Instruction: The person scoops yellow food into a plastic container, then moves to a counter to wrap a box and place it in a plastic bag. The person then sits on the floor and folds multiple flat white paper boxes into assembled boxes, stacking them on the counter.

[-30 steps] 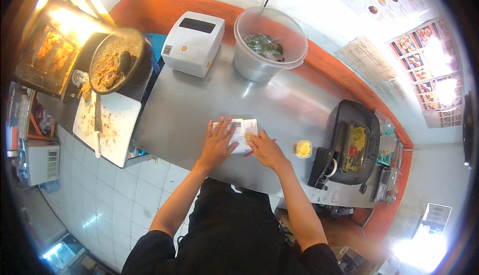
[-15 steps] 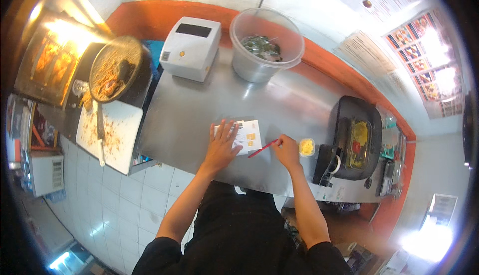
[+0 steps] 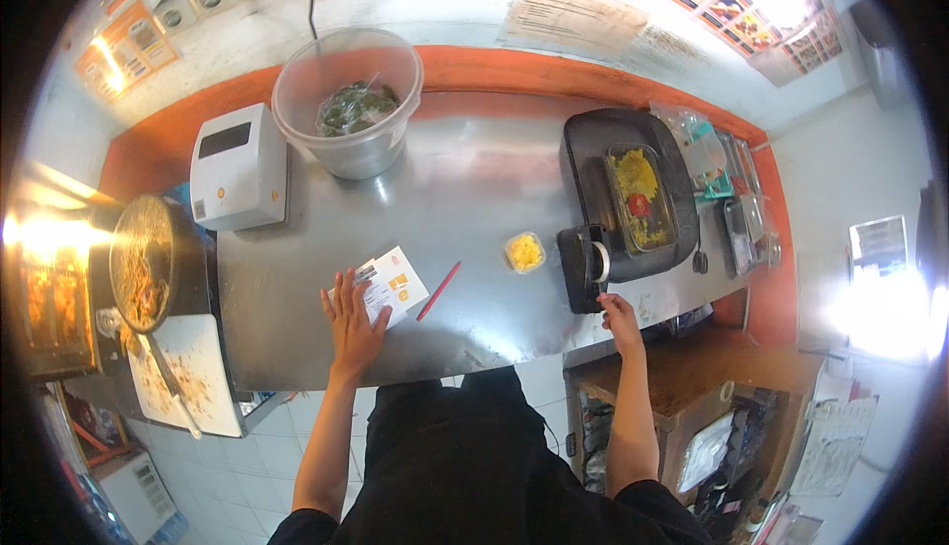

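From where I stand: printer point(image 3: 240, 174) at the counter's point(image 3: 474, 199) back left, tub point(image 3: 364, 158) just right of it. Left hand point(image 3: 353, 333) on paper slips point(image 3: 402, 288) near the front edge; pen point(image 3: 439, 291) right of them. Farther right, food cup point(image 3: 512, 260), then tape dispenser point(image 3: 575, 270), right hand point(image 3: 620, 321) at its front end; pan point(image 3: 583, 155) behind.

- Worktop point(image 3: 465, 214): smooth, glossy metal.
- Slips point(image 3: 395, 286): smooth, matt paper.
- Tape dispenser point(image 3: 577, 276): matt plastic.
- Tub point(image 3: 364, 157): smooth, translucent plastic.
- Cutting board point(image 3: 212, 367): matt plastic.
- Shirt point(image 3: 450, 476): matt cloth.

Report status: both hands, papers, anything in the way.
Left hand spread on white papers. Right hand at near end of tape dispenser, contact unclear. Red pen beside papers; nothing visibly blocking either hand.
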{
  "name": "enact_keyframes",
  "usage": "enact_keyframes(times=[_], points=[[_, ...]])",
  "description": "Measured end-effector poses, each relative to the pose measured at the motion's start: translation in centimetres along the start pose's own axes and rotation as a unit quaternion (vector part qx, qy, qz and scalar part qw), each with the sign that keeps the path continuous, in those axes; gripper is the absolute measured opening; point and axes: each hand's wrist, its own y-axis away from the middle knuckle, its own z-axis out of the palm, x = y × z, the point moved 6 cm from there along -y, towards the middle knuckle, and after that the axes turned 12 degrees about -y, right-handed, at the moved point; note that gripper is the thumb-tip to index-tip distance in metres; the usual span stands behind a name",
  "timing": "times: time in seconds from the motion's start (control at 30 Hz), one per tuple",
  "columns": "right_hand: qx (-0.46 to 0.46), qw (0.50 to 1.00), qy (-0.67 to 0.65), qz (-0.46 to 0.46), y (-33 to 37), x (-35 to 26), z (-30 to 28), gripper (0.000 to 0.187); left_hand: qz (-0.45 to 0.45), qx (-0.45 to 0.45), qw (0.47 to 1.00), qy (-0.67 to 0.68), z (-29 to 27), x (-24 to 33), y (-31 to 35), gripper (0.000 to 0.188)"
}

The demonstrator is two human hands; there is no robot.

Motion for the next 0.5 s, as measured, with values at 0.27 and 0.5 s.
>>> enact_keyframes(times=[0.27, 0.5], points=[[0.043, 0.984, 0.1, -0.139, 2.6, 3.8, -2.7, 0.016, 0.005, 0.027, 0.999, -0.022, -0.2, 0.2, 0.0, 0.065], [0.116, 0.879, 0.337, -0.317, 2.0, 1.9, -2.1, 0.02, 0.018, 0.04, 0.999, 0.015, -0.2, -1.7, 0.2, 0.069]])
